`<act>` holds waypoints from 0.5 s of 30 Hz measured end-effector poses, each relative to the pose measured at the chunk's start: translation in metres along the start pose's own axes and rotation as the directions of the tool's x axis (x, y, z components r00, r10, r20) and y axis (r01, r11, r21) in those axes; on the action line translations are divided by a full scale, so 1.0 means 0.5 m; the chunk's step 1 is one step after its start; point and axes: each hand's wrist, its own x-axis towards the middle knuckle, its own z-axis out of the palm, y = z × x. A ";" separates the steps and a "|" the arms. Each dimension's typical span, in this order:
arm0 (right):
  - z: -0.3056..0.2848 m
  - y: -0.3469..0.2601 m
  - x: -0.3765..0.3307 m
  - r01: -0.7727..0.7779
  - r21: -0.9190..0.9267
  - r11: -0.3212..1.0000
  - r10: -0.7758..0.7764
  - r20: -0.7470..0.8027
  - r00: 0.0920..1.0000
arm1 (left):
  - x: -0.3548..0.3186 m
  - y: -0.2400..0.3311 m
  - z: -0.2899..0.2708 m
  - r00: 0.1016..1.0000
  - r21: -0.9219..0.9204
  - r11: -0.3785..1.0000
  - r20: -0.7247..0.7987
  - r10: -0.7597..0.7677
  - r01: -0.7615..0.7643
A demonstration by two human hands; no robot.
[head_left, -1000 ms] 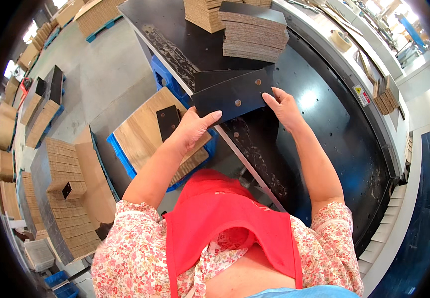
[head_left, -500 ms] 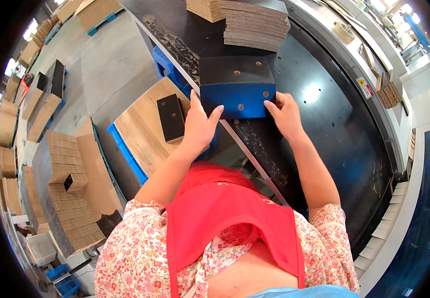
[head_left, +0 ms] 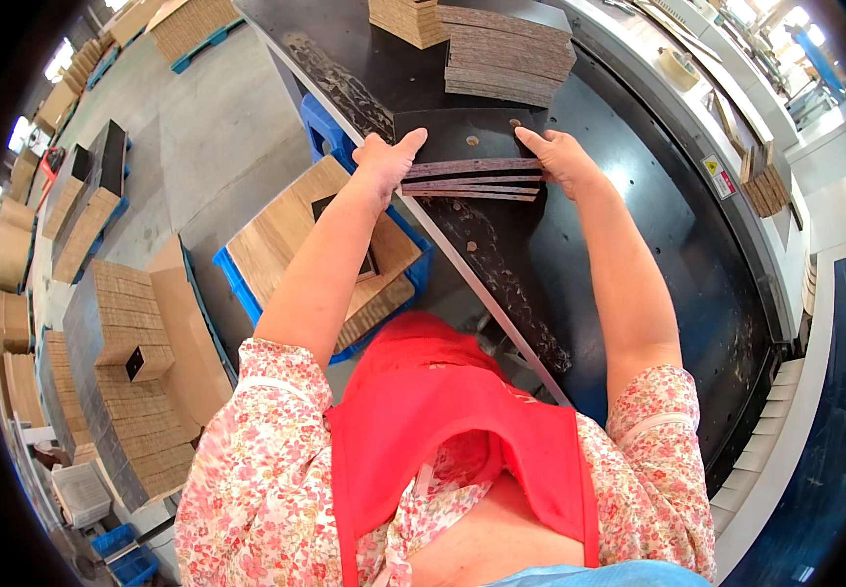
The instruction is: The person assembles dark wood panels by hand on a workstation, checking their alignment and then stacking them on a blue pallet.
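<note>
A small stack of dark panels (head_left: 447, 130) with drilled holes lies at the edge of the black table, its layered edges facing me and fanned slightly apart. My left hand (head_left: 384, 161) grips the stack's left end, thumb on the top face. At the right end, my right hand (head_left: 562, 157) holds it the same way, its thumb close to a hole. The undersides of both hands are hidden. Below my left forearm, another dark panel (head_left: 371, 264) shows in part on a wood-coloured board (head_left: 281, 230).
Farther back on the black table (head_left: 638, 254) stand a stack of grey-brown boards (head_left: 509, 61) and a lighter stack (head_left: 408, 22). A blue pallet (head_left: 235, 279) carries the boards at left. Piled brown pieces (head_left: 134, 391) stand on the floor. A white machine frame (head_left: 628, 73) borders the table.
The panels have tipped from a raised, bluish front face to lying flatter, with their edges toward me. Both hands have moved farther away from my body, still on the two ends.
</note>
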 end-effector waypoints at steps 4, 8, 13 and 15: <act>-0.008 0.010 -0.010 0.142 -0.051 0.989 -0.133 0.146 0.980 | 0.009 -0.029 0.009 0.993 -0.053 0.995 0.082 -0.083 0.088; -0.013 0.037 -0.047 0.273 0.001 0.962 -0.271 0.133 0.953 | -0.046 -0.020 0.000 0.955 -0.226 0.967 0.293 -0.047 0.117; -0.007 0.050 -0.102 0.328 0.202 0.923 -0.361 0.155 0.920 | -0.129 -0.039 -0.016 0.927 -0.385 0.921 0.318 0.198 -0.065; -0.025 0.081 -0.106 0.392 0.157 0.907 -0.414 0.150 0.898 | -0.166 -0.044 -0.010 0.920 -0.405 0.889 0.223 0.321 -0.213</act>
